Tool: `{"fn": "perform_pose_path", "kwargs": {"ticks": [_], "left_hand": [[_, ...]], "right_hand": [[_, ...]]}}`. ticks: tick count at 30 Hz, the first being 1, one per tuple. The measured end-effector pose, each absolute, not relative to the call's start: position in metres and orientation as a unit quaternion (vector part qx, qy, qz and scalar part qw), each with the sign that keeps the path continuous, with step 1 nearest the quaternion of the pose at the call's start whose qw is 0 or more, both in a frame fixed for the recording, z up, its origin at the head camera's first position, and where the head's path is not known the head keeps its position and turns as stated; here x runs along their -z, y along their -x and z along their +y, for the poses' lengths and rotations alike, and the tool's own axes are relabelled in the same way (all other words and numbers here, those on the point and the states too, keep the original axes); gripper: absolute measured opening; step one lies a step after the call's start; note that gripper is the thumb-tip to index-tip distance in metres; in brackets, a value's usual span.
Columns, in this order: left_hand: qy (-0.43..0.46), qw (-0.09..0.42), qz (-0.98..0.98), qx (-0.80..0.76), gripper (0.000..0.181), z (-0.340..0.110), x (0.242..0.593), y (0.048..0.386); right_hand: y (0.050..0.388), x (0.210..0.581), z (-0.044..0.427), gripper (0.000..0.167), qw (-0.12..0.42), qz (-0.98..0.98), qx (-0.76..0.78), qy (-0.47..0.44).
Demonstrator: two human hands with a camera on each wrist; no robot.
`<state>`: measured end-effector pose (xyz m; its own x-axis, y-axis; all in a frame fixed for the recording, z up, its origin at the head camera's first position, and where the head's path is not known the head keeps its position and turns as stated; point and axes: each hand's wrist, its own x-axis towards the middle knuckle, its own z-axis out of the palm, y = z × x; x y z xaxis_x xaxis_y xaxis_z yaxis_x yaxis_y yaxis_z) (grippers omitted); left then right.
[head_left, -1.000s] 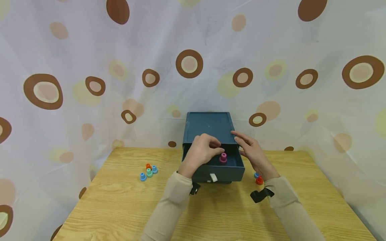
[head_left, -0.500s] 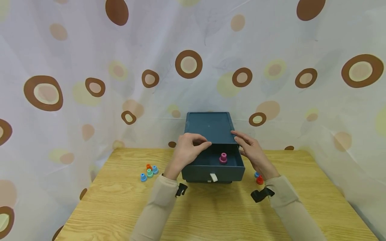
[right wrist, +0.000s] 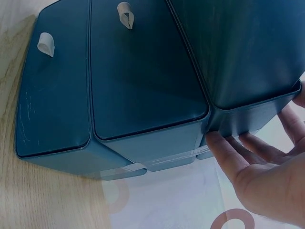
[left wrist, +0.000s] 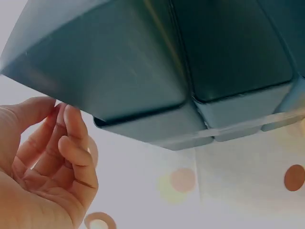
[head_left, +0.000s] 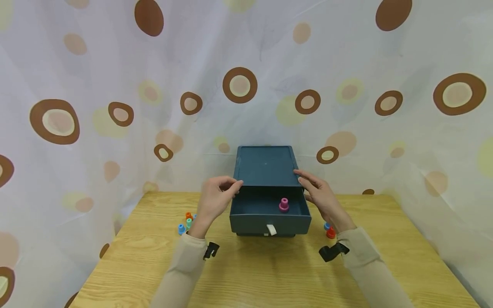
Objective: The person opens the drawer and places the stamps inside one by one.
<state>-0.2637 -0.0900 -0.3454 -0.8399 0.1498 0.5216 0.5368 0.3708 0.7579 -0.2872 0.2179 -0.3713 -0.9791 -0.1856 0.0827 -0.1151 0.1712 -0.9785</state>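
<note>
A dark blue drawer unit (head_left: 265,164) stands at the back of the table. Its top drawer (head_left: 254,224), with a white pull tab (head_left: 271,229), is pulled out. Inside, right of the middle, stands a small magenta stepped cone-shaped piece (head_left: 283,205). My left hand (head_left: 217,197) is at the unit's upper left front corner, thumb by the edge, holding no loose piece. In the left wrist view its fingers (left wrist: 71,152) are loosely bent beside the unit. My right hand (head_left: 321,194) rests against the unit's upper right edge; in the right wrist view the fingers (right wrist: 233,155) lie nearly straight along its side.
Left of the unit are several small pieces, among them blue (head_left: 182,229), mint green (head_left: 189,223) and orange (head_left: 188,216). At its right lie a red piece (head_left: 331,232) and a blue one (head_left: 327,226). A patterned curtain (head_left: 146,162) hangs behind the wooden table (head_left: 246,273).
My left hand has moved left, from over the magenta piece to the unit's left front corner. The magenta piece stays in the drawer. My right hand has stayed at the right edge.
</note>
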Motion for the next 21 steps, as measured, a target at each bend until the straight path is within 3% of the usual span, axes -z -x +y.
{"fn": "perform_pose_path", "kwargs": {"ticks": [21], "left_hand": [[0.163, 0.105, -0.767, 0.611, 0.025, -0.138, 0.372, 0.265]], "right_hand": [[0.287, 0.374, 0.219, 0.057, 0.022, 0.763, 0.636, 0.112]]}}
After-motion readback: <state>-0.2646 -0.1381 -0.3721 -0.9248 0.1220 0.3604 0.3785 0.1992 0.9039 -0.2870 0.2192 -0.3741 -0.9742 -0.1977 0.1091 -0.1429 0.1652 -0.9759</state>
